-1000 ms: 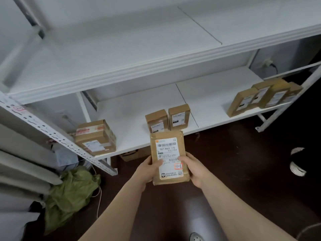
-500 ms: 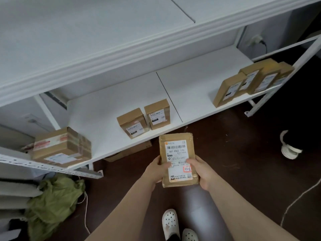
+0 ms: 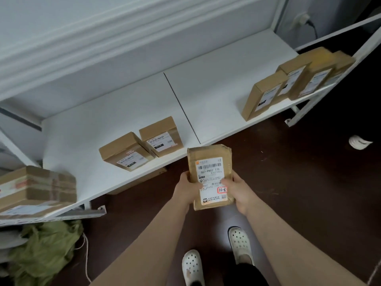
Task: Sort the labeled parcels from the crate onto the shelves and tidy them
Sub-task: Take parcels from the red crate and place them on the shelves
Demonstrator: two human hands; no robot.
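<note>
You hold the parcel [image 3: 210, 176] label-up in front of the shelf [image 3: 127, 104] edge, left hand [image 3: 186, 189] and right hand [image 3: 239, 193] gripping its long sides, thumbs on the label. Likely reading its red tag [image 3: 222, 190] to pick a slot.

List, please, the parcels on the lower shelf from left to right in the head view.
Large taped box → small box → second small box → row of upright boxes.
</note>
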